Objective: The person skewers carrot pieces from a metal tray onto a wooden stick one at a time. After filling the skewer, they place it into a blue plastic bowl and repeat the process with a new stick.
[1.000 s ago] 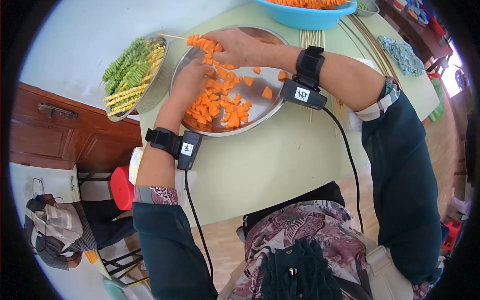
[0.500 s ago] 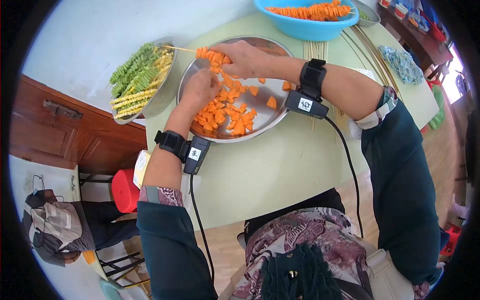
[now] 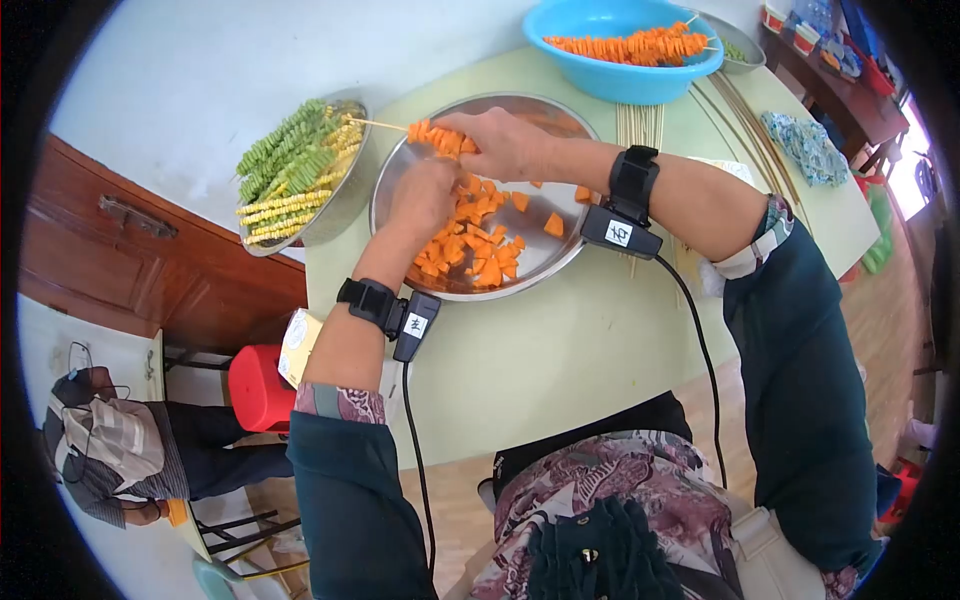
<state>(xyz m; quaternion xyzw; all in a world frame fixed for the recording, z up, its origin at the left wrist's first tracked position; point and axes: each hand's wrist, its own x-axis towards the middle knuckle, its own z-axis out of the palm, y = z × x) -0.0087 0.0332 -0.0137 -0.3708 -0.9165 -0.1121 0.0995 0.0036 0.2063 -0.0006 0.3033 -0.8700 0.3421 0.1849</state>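
Note:
My right hand (image 3: 502, 143) is closed around a wooden skewer threaded with orange carrot pieces (image 3: 437, 138). The skewer's bare end points left past the rim of a wide steel basin (image 3: 550, 268). Just below, my left hand (image 3: 422, 197) is closed close to the threaded pieces; its fingertips are hidden, so what they pinch cannot be made out. Loose carrot chunks (image 3: 490, 255) lie in the basin under both hands, with a few apart toward its right side.
At left, a steel bowl (image 3: 345, 205) holds green and yellow vegetable skewers (image 3: 290, 165). A blue basin (image 3: 590, 78) with finished carrot skewers (image 3: 635, 47) stands at the back. Bare skewers (image 3: 640, 128) and a patterned cloth (image 3: 803, 148) lie at right. Another person (image 3: 110, 440) is at far left.
The whole view has shifted, so the table items appear slightly lower and farther right. My left fingers have moved a little to the right beneath the carrot skewer; my right hand keeps its hold.

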